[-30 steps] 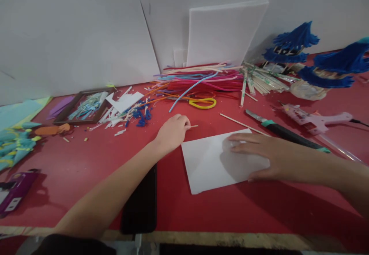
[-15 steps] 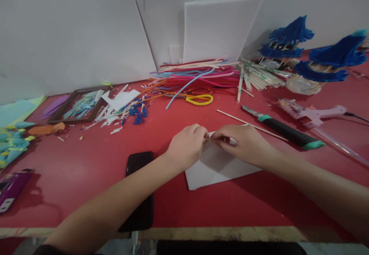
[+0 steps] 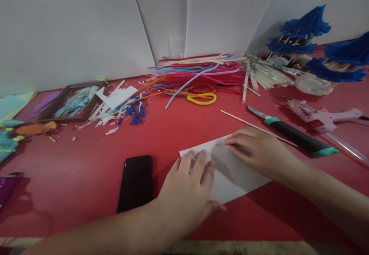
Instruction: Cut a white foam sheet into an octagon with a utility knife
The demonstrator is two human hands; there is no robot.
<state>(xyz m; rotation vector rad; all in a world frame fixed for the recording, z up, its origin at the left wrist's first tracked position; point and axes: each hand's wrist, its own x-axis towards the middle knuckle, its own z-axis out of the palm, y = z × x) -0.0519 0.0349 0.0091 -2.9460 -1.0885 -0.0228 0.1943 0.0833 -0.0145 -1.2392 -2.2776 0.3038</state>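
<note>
A white sheet of paper (image 3: 230, 174) lies on the red table in front of me. My left hand (image 3: 187, 185) rests on its left part with the fingers spread. Above the sheet's upper middle, my right hand (image 3: 248, 147) pinches a small thin stick (image 3: 220, 144) that points left. Most of that stick is hidden by the fingers. A long thin wooden stick (image 3: 245, 121) lies just behind the right hand, beside a black and green cutter knife (image 3: 294, 132). To the left of my left hand is a black phone (image 3: 136, 182).
Yellow-handled scissors (image 3: 201, 98) lie before a pile of coloured pipe cleaners (image 3: 201, 74). A pink glue gun (image 3: 325, 114) and blue-roofed models (image 3: 305, 32) stand at the right. Paper scraps (image 3: 117, 97) and a brown frame (image 3: 76, 103) are at the left.
The hands have moved apart. My left hand has come down and spread flat on the paper. My right hand has shifted right, still pinching. The camera view has shifted slightly.
</note>
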